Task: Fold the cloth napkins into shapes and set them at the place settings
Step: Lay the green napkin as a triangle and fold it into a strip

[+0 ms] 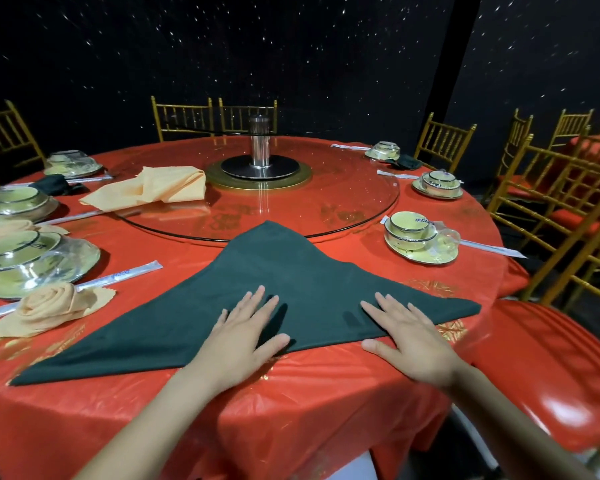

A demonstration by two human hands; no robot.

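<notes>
I have both hands flat, fingers straight and spread, gripping nothing: my left hand (pixel 248 336) and right hand (pixel 411 339) press on the near edge of one dark green napkin (pixel 291 271). It lies folded in a triangle on the red tablecloth (pixel 291 393), its tip over the rim of the glass turntable (pixel 326 202). I count six wrapped dish sets (pixel 420 237), three on each side, two folded peach napkins (pixel 49 306) at the left, and one loose peach napkin (pixel 153 188) on the turntable.

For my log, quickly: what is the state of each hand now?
Left hand: open, fingers flat on the green napkin.
Right hand: open, flat on the same napkin.
</notes>
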